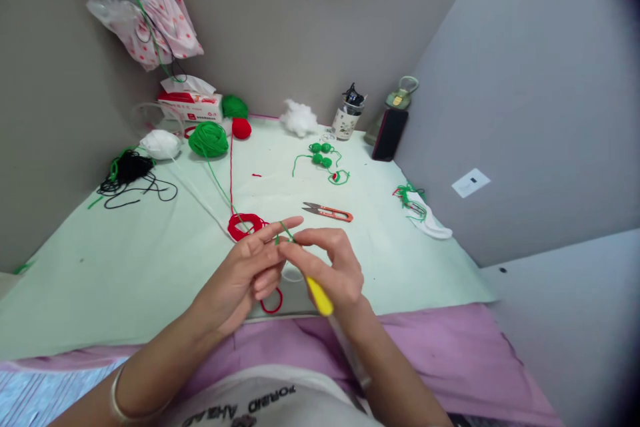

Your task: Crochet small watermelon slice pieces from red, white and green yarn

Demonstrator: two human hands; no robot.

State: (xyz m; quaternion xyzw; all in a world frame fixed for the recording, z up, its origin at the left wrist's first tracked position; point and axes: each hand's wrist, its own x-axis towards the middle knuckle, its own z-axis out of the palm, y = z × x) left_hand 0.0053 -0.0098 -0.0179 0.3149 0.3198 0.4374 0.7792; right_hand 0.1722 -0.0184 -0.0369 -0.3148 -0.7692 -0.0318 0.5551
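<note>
In the head view my right hand (336,265) grips a crochet hook (320,297) by its yellow handle, which slants down out of my fingers. My left hand (250,268) meets it at the fingertips, index finger stretched out and the other fingers curled. Green yarn (286,231) crosses that index finger and runs into the pinch between both hands; the work there is small and mostly hidden. Just behind my left hand lies a coil of red yarn (245,218), and a red loop (273,311) shows below. Thread snips (327,212) with orange handles rest beyond my right hand.
A green yarn ball (209,139), a white ball (161,145) and black yarn (131,167) sit back left, near a tissue box (190,105). White stuffing (299,118), small green crocheted balls (321,160), a pen cup (346,121) and a phone (390,135) stand along the back.
</note>
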